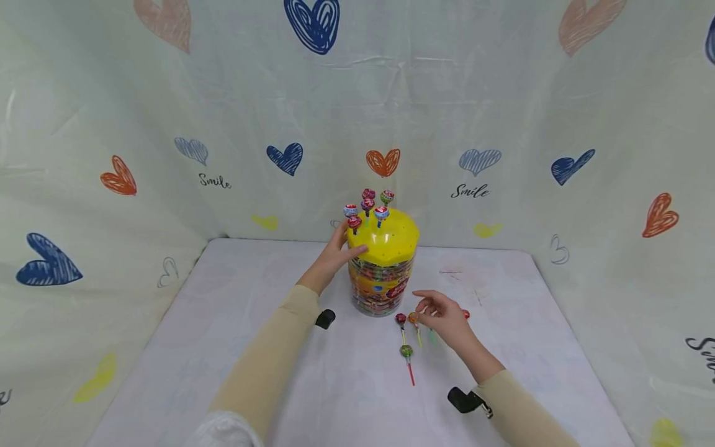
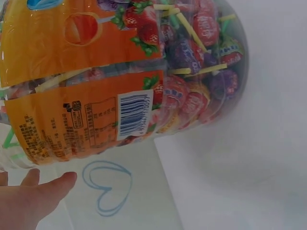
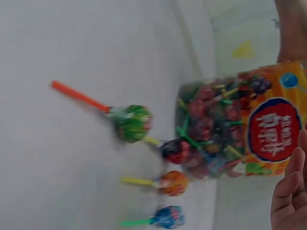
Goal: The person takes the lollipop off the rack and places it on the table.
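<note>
A clear jar (image 1: 380,288) of wrapped lollipops stands upright on the table under a yellow lid (image 1: 393,239). Several lollipops (image 1: 382,214) stick up from the lid's top. My left hand (image 1: 335,251) rests against the lid's left side, thumb extended along its front; its fingers show beside the jar (image 2: 120,81) in the left wrist view. My right hand (image 1: 444,316) hovers right of the jar, fingers loosely bent and holding nothing. Below it lie an orange lollipop (image 3: 173,183), a blue lollipop (image 3: 168,217), a dark red lollipop (image 3: 175,151) and a green lollipop (image 3: 134,123).
Past my right hand a red lollipop (image 1: 466,314) is partly hidden. The white table (image 1: 251,310) backs onto a pale curtain (image 1: 424,105) printed with hearts. Black wrist cameras (image 1: 465,400) jut out beside both sleeves.
</note>
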### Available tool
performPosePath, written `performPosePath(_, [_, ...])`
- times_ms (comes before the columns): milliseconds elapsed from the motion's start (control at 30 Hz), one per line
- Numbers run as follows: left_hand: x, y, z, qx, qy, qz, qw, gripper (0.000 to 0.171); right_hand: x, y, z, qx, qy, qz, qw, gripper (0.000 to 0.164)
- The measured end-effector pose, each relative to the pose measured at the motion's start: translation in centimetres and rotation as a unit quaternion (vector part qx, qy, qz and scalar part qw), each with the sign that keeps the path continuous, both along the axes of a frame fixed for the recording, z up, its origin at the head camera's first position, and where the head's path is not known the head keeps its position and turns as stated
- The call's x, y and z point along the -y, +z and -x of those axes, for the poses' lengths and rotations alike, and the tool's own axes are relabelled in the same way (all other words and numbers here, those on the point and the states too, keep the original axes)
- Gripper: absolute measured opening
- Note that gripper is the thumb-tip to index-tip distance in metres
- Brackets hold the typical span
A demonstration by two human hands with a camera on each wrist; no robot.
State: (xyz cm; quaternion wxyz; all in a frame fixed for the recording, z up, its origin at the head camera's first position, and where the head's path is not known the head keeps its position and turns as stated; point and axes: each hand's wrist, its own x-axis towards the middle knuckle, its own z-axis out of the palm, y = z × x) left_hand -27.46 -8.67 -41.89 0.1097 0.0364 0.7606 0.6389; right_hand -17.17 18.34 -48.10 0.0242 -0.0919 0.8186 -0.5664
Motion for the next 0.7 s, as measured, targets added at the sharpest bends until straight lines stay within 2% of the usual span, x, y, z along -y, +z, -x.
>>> performPosePath(133, [-0.3, 0.2, 0.2, 0.010, 0.012, 0.010, 0.9998, 0.099, 1.1, 3.2, 1.0, -0.070, -0.020, 0.034, 0.997, 0.038])
performPosePath(233, [-0.5, 0.3, 0.5, 0.003, 0.015, 0.006, 0.9999, 0.098, 1.9, 5.4, 1.7, -0.118, -0.025, 0.059, 0.991, 0.038])
performPosePath(367, [-0.7, 0.2, 0.7, -0.017, 0.004, -0.006, 0.9998, 0.092, 3.1, 8.9, 2.1, -0.149, -0.013, 0.081, 0.985, 0.039])
performPosePath(467, [-0.8, 0.1, 0.6, -0.034, -0.005, -0.010, 0.9994, 0.088, 3.8, 10.3, 3.1, -0.161, 0.003, 0.081, 0.984, 0.041])
performPosePath(567, [-0.7, -0.1, 0.6, -0.047, -0.013, -0.007, 0.9988, 0.085, 4.1, 10.4, 4.7, -0.172, 0.020, 0.083, 0.981, 0.044])
performPosePath(700, [-0.7, -0.3, 0.7, -0.060, -0.026, -0.004, 0.9979, 0.083, 4.8, 11.4, 5.6, -0.174, 0.049, 0.073, 0.981, 0.044])
